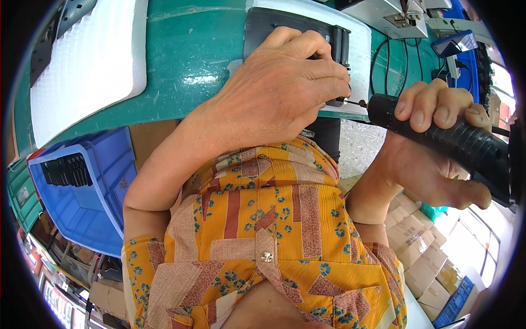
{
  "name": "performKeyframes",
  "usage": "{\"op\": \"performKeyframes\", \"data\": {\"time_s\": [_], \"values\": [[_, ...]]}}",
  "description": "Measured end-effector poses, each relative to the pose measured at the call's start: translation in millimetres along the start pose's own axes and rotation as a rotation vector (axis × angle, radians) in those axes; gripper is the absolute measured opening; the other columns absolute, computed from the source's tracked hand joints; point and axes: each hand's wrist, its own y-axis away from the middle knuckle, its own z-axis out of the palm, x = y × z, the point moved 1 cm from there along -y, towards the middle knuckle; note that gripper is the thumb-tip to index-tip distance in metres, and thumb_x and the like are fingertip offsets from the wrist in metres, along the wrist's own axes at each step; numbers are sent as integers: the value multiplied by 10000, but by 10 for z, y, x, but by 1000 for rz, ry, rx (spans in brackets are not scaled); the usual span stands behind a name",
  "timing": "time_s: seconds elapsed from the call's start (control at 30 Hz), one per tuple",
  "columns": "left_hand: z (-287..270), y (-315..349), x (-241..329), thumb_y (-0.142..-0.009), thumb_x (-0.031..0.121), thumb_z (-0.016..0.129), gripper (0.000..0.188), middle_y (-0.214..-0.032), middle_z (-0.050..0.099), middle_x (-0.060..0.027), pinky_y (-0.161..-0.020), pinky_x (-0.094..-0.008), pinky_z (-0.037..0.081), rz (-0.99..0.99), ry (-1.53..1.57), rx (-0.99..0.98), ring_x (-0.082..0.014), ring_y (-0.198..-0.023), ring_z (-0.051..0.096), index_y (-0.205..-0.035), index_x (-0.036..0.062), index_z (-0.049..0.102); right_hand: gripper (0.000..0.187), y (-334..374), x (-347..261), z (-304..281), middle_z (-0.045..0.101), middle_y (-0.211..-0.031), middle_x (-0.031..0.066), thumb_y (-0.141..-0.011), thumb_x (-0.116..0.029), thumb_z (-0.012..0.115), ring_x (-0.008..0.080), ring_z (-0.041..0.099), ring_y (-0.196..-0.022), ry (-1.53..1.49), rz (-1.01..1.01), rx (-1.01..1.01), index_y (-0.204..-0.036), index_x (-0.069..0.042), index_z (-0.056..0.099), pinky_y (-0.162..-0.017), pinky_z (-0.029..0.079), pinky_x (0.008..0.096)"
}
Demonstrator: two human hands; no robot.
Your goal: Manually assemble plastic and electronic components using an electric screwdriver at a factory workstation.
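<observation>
Leftward, a blue plastic crate [113, 164] held stacked black parts [67, 171]. Next, the left hand [279, 82] curled over a black plastic part [341, 46] on white foam [359, 71]; whether it pinched was hidden. Farther right, small dark lettering marked a grey machine housing [378, 16], and a black electric screwdriver [460, 143], clasped by the right hand [419, 164], pointed its bit [356, 103] at the part's near end.

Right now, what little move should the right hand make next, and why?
Maybe ease the screwdriver toward the black part: the right hand holds it, its tip points at the part's edge, and the left hand rests on the part.
</observation>
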Motion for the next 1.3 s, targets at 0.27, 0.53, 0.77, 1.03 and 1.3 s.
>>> {"op": "performKeyframes", "data": {"time_s": [0.27,0.53,0.77,1.03,1.3], "values": [[16,13,-10,-725,27,708,298,-1072,713,18,-969,-397,445,-15,28,-4,-222,-1037,593,-1016,78,746,934,-135,65,-13,545,-937,55,-760,-883,623,170,546,-707,17,17,-92,-1241,-83,591,-613,457,336],[6,46,-38,-761,37,703,341,-1170,710,-7,-962,-415,464,-23,40,-51,-257,-1113,609,-1096,94,724,929,-57,123,71,549,-932,30,-745,-881,642,165,552,-713,-42,31,64,-1224,-84,617,-619,456,323],[2,66,-60,-769,40,699,316,-1163,711,4,-966,-410,463,-21,36,-38,-246,-1106,613,-1078,97,729,914,-15,116,79,565,-949,34,-766,-868,633,176,558,-740,4,30,-9,-1258,-97,619,-632,462,335],[-26,48,-71,-764,-11,707,399,-1143,717,-7,-943,-411,490,22,-51,-80,-279,-1080,622,-1138,125,702,969,13,222,82,587,-981,124,-746,-861,642,244,588,-735,89,-189,-109,-1289,-62,571,-612,528,408],[-81,204,-270,-811,-5,708,351,-1192,725,-15,-928,-410,504,68,-148,-100,-287,-1060,646,-1141,117,705,874,154,282,-173,581,-1038,102,-838,-816,598,242,573,-878,-150,-161,-6,-1296,-72,613,-760,484,402]]}}
